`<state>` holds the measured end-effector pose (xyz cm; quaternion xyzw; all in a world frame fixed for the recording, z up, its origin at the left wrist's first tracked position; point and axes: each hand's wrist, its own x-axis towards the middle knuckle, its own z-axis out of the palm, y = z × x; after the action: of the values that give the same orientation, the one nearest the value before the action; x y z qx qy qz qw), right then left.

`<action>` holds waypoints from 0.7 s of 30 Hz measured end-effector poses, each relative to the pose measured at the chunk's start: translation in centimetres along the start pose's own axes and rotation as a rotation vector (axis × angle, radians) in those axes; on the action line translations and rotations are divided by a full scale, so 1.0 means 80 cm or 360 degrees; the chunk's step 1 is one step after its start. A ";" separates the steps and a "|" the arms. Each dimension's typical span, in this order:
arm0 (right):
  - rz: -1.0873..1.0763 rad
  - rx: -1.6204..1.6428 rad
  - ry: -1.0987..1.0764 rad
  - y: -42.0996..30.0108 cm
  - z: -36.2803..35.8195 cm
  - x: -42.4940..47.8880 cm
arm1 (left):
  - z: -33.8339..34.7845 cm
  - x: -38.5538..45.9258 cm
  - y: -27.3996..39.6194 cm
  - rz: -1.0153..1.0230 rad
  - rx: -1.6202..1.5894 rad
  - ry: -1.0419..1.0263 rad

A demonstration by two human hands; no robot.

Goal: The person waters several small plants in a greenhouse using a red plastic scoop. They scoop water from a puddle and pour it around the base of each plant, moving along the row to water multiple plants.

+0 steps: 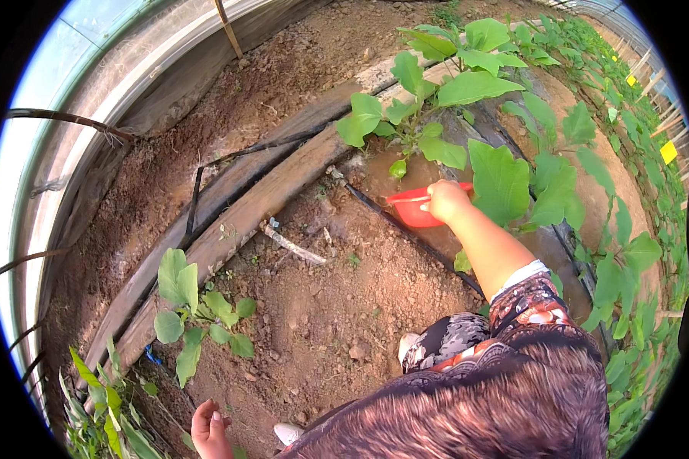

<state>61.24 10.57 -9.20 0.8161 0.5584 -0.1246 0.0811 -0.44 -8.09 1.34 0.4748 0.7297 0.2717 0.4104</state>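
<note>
My right hand [446,201] grips the rim of a red plastic scoop or small basin [414,213], which is tilted low over muddy water [382,172] in the planted bed. Its inside is mostly hidden from me. Broad green leaves [499,183] of what look like eggplant plants hang beside that wrist, and a leafy plant [428,123] grows just beyond the scoop. Near the bottom edge, my left hand [211,431] is partly in view, fingers loosely bent with nothing visible in them. A smaller leafy plant [204,318] stands above it on the soil.
A black drip hose [399,224] crosses the bed near the scoop. Two long weathered beams or pipes [275,178] run along the bed's end. A pale broken pipe or stick [293,246] lies on dry soil. Plastic greenhouse sheeting [92,120] curves at left; plant rows [631,149] extend right.
</note>
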 end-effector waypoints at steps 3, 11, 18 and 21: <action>-0.0096 -0.0539 -0.0281 0.029 0.025 -0.016 | 0.004 0.001 0.000 0.0024 -0.0015 -0.0012; -0.0247 -0.0417 0.0013 -0.002 0.038 0.008 | 0.007 -0.018 -0.003 -0.0155 -0.0172 0.0113; -0.0317 0.0685 0.0883 -0.087 -0.106 0.104 | 0.015 -0.018 -0.012 -0.0090 -0.0192 0.0149; -0.0040 0.1012 0.0432 -0.096 -0.130 0.110 | 0.015 -0.017 -0.008 -0.0046 -0.0158 0.0160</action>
<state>58.31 24.00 -1.75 0.8028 0.5073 -0.1838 -0.2538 0.58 -9.58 0.69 0.4289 0.7417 0.3251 0.4003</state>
